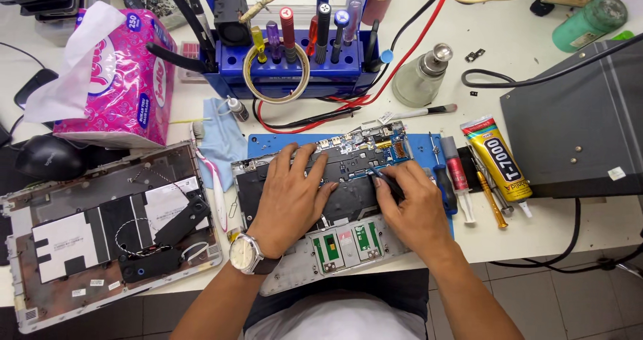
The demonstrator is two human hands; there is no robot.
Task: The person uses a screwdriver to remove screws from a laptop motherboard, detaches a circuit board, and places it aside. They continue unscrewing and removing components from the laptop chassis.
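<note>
The left hand (pixel 289 196) lies flat, fingers spread, on the open laptop (pixel 321 199), which sits on a blue mat (pixel 418 146) near the table's front edge. The right hand (pixel 415 206) pinches a thin dark tool (pixel 385 179) against the circuit board (pixel 362 156). Little room is free: a detached bottom cover (pixel 100 233) crowds the left, and a glue tube (pixel 497 159) and screwdriver (pixel 442 179) the right.

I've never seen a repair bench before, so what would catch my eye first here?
Both hands, left hand and right hand, rest on an opened laptop at the centre, on a blue mat. A bright pink tissue pack sits at upper left, and a blue tool rack full of screwdrivers stands behind.
</note>
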